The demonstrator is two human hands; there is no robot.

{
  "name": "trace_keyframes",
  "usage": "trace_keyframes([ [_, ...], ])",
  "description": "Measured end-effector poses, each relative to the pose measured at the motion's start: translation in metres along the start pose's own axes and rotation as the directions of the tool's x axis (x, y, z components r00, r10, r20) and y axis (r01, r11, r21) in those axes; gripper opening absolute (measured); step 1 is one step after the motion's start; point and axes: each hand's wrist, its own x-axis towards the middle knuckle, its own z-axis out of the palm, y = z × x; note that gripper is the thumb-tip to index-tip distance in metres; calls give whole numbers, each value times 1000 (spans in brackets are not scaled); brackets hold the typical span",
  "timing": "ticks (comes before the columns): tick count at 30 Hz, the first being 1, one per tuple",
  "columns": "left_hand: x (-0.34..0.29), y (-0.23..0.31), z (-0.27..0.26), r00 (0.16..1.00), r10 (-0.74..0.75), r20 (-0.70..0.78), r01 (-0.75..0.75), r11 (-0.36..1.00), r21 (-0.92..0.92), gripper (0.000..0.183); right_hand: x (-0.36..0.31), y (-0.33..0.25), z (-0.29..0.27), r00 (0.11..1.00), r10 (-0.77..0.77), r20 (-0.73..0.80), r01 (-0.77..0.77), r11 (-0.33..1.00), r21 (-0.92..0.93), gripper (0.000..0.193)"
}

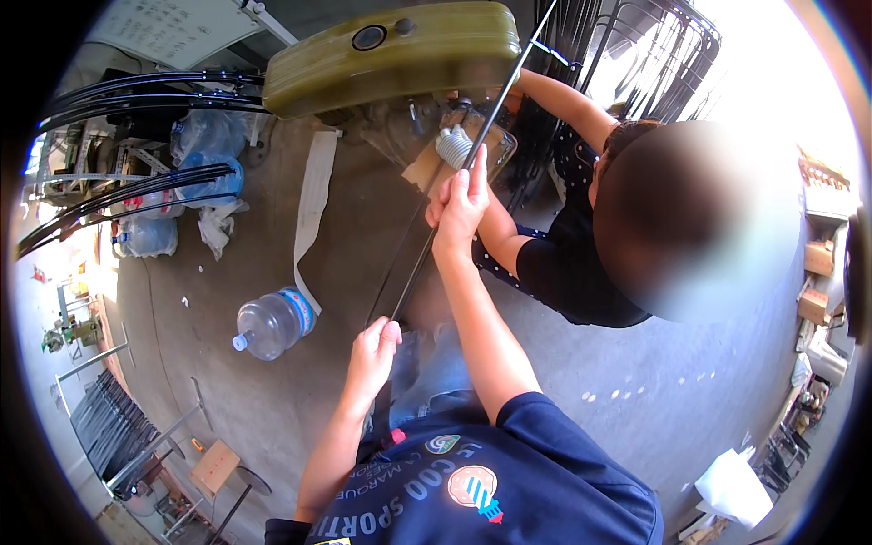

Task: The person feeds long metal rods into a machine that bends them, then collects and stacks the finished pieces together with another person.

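A long thin black rod (pixel 434 238) runs from the lower middle up to the top right. My left hand (pixel 374 350) grips its lower end. Higher up, my right hand (pixel 461 204) is closed around the same rod. A second person in a dark dotted top (pixel 570 259) crouches close on the right; their gloved hand (pixel 453 145) touches the rod just above my right hand, by a brown board (pixel 427 166). An olive-green tank-like casing (pixel 391 56) sits above all of this.
A large clear water bottle with a blue label (pixel 272 322) lies on the concrete floor to the left. Bundles of black rods (pixel 136 195) and plastic bags (pixel 204 136) are at far left, black metal racks (pixel 654 54) at top right, a small stool (pixel 215 466) at lower left.
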Motion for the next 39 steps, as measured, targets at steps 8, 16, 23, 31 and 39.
trace_keyframes([
  [8, -4, -9, 5, 999, 31, -19, -30, 999, 13, 39, -7, 1, -1, 999, 47, -12, -46, 999, 16, 50],
  [16, -5, -9, 6, 996, 89, -11, -88, 994, 68, 38, -2, 8, -18, 1000, 6, 30, -7, 999, 53, 51],
  [23, -4, -8, -11, 991, 91, -101, -79, 991, 111, 42, -15, -1, 19, 1000, 12, 4, -12, 996, 84, 48],
  [31, -2, -13, -9, 994, 60, -87, -50, 993, 108, 40, -14, 6, 15, 1000, 17, -14, -17, 999, 48, 48],
  [39, 1, -13, -4, 997, 64, -53, -58, 993, 100, 40, -9, 8, 2, 999, 42, -24, -41, 999, 34, 52],
])
